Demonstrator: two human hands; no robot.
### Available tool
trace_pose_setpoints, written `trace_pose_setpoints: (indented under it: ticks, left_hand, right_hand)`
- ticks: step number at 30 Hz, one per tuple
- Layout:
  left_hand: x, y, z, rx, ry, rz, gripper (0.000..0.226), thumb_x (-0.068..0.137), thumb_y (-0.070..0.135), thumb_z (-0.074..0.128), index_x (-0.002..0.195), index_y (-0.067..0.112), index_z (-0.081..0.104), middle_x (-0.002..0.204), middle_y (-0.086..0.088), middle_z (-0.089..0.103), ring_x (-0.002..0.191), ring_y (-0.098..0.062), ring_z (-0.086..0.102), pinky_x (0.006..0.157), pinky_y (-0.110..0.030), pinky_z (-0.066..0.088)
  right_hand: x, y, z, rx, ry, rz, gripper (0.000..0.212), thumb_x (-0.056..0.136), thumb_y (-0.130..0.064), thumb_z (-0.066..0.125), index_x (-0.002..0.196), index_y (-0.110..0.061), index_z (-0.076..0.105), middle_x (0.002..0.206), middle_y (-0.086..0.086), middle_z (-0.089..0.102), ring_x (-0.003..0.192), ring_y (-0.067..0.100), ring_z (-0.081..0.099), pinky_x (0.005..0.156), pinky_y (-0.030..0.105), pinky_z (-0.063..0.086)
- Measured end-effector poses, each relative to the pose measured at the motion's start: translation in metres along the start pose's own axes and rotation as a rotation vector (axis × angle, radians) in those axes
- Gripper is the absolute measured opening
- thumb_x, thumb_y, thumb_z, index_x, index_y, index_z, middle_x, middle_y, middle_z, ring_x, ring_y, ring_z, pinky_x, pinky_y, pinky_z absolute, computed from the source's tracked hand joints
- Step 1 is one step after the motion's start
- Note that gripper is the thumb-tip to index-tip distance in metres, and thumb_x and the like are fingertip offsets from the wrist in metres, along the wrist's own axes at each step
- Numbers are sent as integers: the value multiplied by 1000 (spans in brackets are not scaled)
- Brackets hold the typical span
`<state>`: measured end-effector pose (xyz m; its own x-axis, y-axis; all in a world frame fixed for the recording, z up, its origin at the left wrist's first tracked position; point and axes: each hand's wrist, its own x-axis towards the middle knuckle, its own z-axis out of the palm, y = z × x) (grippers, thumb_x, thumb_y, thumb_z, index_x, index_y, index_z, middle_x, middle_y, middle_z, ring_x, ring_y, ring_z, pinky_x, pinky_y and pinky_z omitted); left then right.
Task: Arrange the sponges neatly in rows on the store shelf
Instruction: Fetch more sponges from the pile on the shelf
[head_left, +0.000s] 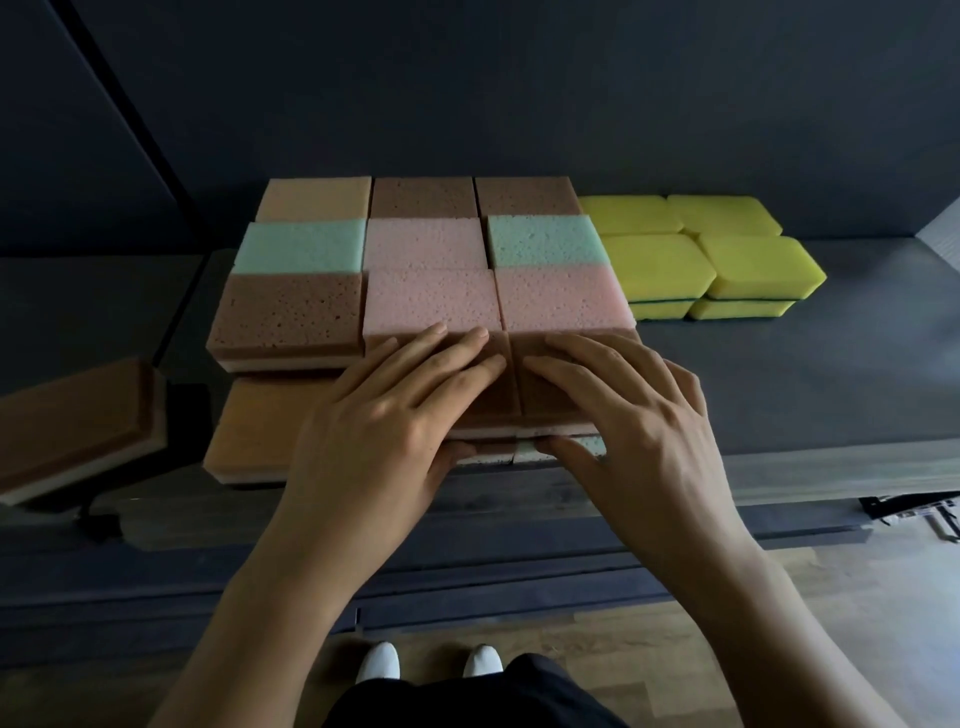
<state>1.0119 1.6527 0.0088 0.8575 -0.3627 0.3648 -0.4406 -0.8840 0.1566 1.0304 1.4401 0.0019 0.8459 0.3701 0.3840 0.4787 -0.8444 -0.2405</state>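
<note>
Shelf (779, 374) is dark. Sponge block (431, 244) sits left of centre, three columns wide, running from the back wall to the front edge, with at least two layers showing at the front. Left hand (384, 421) lies flat on the middle-front brown sponge (491, 400): fingers straight, slightly spread, pressing its top, thumb against the front face of the stack. Right hand (628, 415) has the same posture on the right-front brown sponge (543, 397), fingers splayed wide, thumb at the front face. Neither hand wraps round anything. Those two sponges touch side by side at the front edge, on a lower layer (587, 447) showing white and green. Behind them are pink sponges (431, 299), then a green-pink-green row, then tan and brown at the back wall. Front of the left column: orange sponge (254, 426), one layer lower than its neighbours. Yellow sponges (654, 260) are stacked two high, just beside the block's right side, toward the back. One loose brown sponge (72, 421) lies tilted past the block's left side, apart from it; can't tell what it rests on. White shoes (379, 662) on the wood floor below.
</note>
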Motion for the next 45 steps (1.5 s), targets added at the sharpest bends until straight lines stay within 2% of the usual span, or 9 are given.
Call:
trace_pose_setpoints:
  ticks: [4, 9, 12, 16, 22, 27, 34, 38, 45]
  left_hand:
    - [-1, -2, 1, -15, 5, -4, 78, 71, 15, 84, 141, 20, 49, 151, 5, 41, 142, -16, 34, 110, -42, 38]
    - [-2, -5, -4, -3, -9, 23, 71, 78, 30, 77, 142, 19, 48, 152, 1, 40, 143, -18, 33, 113, -43, 34]
    - [-9, -12, -17, 28, 20, -4, 70, 79, 40, 74, 140, 17, 50, 151, -2, 41, 141, -20, 35, 115, -40, 30]
    - [-33, -36, -38, -17, 66, -60, 57, 83, 39, 71, 133, 15, 57, 143, -1, 50, 134, -19, 45, 106, -43, 42]
    - [-84, -91, -67, 9, 118, -184, 45, 91, 40, 64, 129, 16, 60, 137, 0, 55, 126, -17, 51, 104, -35, 41]
    - [-118, -139, -79, 84, 83, -297, 48, 90, 43, 64, 128, 15, 59, 135, -2, 55, 123, -21, 53, 100, -37, 43]
    - [-131, -184, -76, 107, -117, -402, 72, 75, 59, 60, 135, 21, 49, 143, -6, 46, 131, -31, 44, 103, -49, 37]
    - [-133, -196, -69, 69, -176, -385, 73, 75, 57, 61, 137, 22, 47, 145, -9, 45, 132, -33, 44, 104, -49, 35]
    - [-131, -209, -78, 42, -166, -316, 68, 76, 55, 62, 134, 22, 52, 134, -5, 52, 118, -30, 53, 98, -47, 40]
  right_hand:
    - [0, -1, 0, 4, -12, 2, 68, 71, -30, 83, 134, -28, 57, 141, -12, 52, 136, 15, 42, 107, 33, 28]
    - [5, -4, -12, 22, -52, -27, 64, 72, -39, 81, 131, -26, 59, 137, -9, 55, 131, 18, 46, 103, 36, 34]
    - [13, -15, -20, 45, -45, -31, 54, 81, -46, 73, 130, -27, 59, 139, -6, 53, 132, 18, 45, 104, 39, 38]
    - [31, -47, -18, 161, 22, -83, 40, 89, -42, 64, 124, -22, 64, 133, -6, 59, 124, 16, 54, 101, 38, 45]
    - [63, -121, 9, 233, -16, -221, 38, 93, -40, 63, 125, -19, 62, 130, -2, 60, 119, 18, 55, 93, 41, 52]
    - [81, -174, 37, 280, -75, -256, 37, 94, -36, 62, 127, -19, 62, 131, -4, 57, 120, 19, 54, 93, 42, 50]
    - [88, -211, 57, 225, -126, -202, 42, 91, -40, 59, 129, -20, 61, 135, -2, 56, 123, 18, 53, 101, 40, 47]
    - [85, -218, 63, 215, -127, -154, 41, 92, -41, 58, 128, -21, 61, 134, -3, 56, 124, 18, 52, 100, 41, 48]
    - [78, -225, 67, 200, -91, -95, 38, 93, -37, 61, 126, -19, 63, 136, -1, 56, 127, 21, 50, 101, 45, 47]
